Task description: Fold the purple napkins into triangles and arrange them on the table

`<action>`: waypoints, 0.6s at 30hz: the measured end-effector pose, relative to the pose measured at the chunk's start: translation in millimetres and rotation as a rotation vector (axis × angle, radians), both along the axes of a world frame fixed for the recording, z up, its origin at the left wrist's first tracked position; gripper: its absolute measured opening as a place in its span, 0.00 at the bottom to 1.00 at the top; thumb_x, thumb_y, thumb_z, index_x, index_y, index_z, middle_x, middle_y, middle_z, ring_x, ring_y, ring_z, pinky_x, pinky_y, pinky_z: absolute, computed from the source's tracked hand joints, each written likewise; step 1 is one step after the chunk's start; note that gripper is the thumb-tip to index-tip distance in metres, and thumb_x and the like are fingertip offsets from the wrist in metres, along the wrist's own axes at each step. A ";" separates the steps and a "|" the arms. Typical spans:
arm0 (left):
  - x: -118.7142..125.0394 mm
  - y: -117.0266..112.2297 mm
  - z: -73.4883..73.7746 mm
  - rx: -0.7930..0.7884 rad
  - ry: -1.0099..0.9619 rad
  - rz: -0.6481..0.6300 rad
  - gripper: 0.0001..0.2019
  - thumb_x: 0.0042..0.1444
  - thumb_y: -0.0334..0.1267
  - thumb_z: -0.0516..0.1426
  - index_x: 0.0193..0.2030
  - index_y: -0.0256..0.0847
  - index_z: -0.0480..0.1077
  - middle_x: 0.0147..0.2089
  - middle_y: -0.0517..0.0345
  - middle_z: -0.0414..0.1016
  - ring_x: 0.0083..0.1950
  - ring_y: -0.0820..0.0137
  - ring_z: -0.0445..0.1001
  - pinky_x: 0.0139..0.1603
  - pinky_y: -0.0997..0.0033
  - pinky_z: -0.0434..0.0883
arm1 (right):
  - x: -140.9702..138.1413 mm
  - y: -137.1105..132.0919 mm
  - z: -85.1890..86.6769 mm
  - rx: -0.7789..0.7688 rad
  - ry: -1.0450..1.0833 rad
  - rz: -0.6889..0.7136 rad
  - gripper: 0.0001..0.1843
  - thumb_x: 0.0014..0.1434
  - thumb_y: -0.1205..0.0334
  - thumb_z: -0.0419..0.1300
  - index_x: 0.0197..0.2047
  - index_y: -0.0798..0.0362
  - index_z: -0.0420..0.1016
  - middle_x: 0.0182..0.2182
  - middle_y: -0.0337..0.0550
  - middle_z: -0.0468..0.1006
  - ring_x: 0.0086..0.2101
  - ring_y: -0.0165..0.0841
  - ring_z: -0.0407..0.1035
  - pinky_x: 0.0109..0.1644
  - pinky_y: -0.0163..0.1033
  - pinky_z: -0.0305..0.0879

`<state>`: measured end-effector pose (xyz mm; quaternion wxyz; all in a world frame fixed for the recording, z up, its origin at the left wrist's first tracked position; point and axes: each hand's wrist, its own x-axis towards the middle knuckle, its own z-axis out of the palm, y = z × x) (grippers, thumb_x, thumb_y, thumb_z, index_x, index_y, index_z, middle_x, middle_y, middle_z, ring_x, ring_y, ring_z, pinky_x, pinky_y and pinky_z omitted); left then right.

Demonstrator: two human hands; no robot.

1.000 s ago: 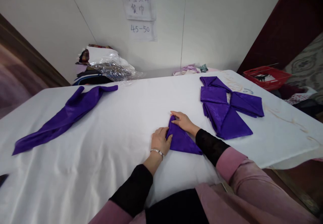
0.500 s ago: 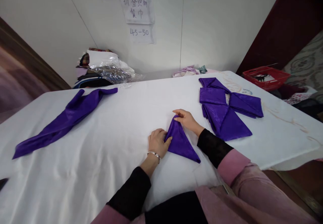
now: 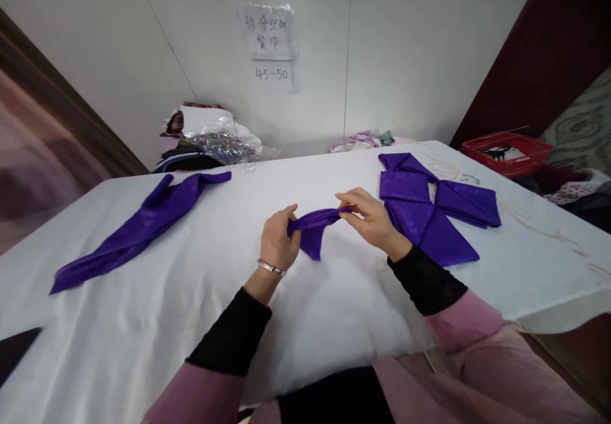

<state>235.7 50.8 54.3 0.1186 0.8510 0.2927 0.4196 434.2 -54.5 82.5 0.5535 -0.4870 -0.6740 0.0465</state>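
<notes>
A folded purple napkin (image 3: 312, 236) is stretched between my two hands above the white tablecloth, its layered edge upward and a pointed corner hanging down. My left hand (image 3: 279, 240), with a bracelet at the wrist, grips its left end between thumb and fingers. At the other end, my right hand (image 3: 366, 217) pinches the cloth. Close to the right hand lie several folded purple napkins (image 3: 405, 185), arranged around a small gap. Another purple cloth (image 3: 143, 223), loosely gathered lengthwise, rests on the left side of the table.
The white tablecloth (image 3: 191, 322) covers the table. Piled cloths and clear plastic (image 3: 224, 141) stand at the back left. Small pastel cloths (image 3: 360, 141) lie by the wall. A red basket (image 3: 508, 153) is beyond the right edge; a dark flat object (image 3: 19, 351) is at left.
Both hands have lifted the folded napkin off the table and moved apart, turning its layered edge upward. The camera view has shifted slightly.
</notes>
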 end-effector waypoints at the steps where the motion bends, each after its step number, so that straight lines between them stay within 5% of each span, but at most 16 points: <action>1: -3.2 0.7 6.4 0.094 0.049 0.004 0.21 0.50 0.28 0.52 0.53 0.39 0.65 0.39 0.53 0.73 0.43 0.64 0.70 0.49 0.60 0.65 | -3.2 -8.1 4.0 0.021 -0.094 0.005 0.20 0.60 0.68 0.53 0.55 0.45 0.67 0.40 0.44 0.69 0.40 0.32 0.66 0.43 0.41 0.67; 4: -14.8 -9.1 -0.4 0.201 0.256 -0.037 0.17 0.53 0.27 0.50 0.48 0.41 0.70 0.38 0.50 0.73 0.43 0.61 0.69 0.48 0.55 0.65 | -13.1 -34.1 -5.3 -0.005 -0.351 0.068 0.21 0.63 0.70 0.48 0.56 0.47 0.66 0.43 0.47 0.70 0.44 0.34 0.65 0.47 0.42 0.67; 8: -32.6 -36.6 -44.1 0.130 0.532 -0.269 0.15 0.55 0.27 0.48 0.43 0.42 0.73 0.38 0.49 0.73 0.43 0.62 0.69 0.45 0.58 0.67 | -24.2 -66.7 -52.6 -0.268 -0.520 0.232 0.18 0.64 0.67 0.47 0.54 0.48 0.70 0.41 0.46 0.73 0.42 0.35 0.67 0.44 0.40 0.68; 11: -45.2 -51.2 -61.9 0.037 0.599 -0.385 0.15 0.57 0.31 0.49 0.48 0.43 0.71 0.44 0.51 0.72 0.46 0.63 0.69 0.48 0.59 0.68 | -28.7 -85.0 -79.3 -0.422 -0.526 0.286 0.17 0.64 0.66 0.48 0.52 0.50 0.71 0.40 0.46 0.74 0.41 0.35 0.68 0.44 0.41 0.68; 14: -53.6 -55.6 -61.2 -0.026 0.575 -0.407 0.15 0.58 0.35 0.51 0.50 0.44 0.70 0.48 0.51 0.71 0.50 0.63 0.68 0.52 0.57 0.67 | -28.6 -91.7 -79.6 -0.463 -0.442 0.297 0.19 0.62 0.70 0.46 0.52 0.51 0.71 0.42 0.47 0.74 0.42 0.34 0.69 0.45 0.41 0.68; 18: -56.4 -56.8 -57.2 -0.047 0.537 -0.406 0.14 0.59 0.35 0.50 0.50 0.44 0.70 0.49 0.52 0.72 0.52 0.64 0.69 0.54 0.57 0.67 | -30.2 -79.1 -55.8 -0.373 -0.232 0.176 0.17 0.61 0.69 0.49 0.50 0.50 0.72 0.42 0.46 0.75 0.43 0.34 0.70 0.48 0.43 0.69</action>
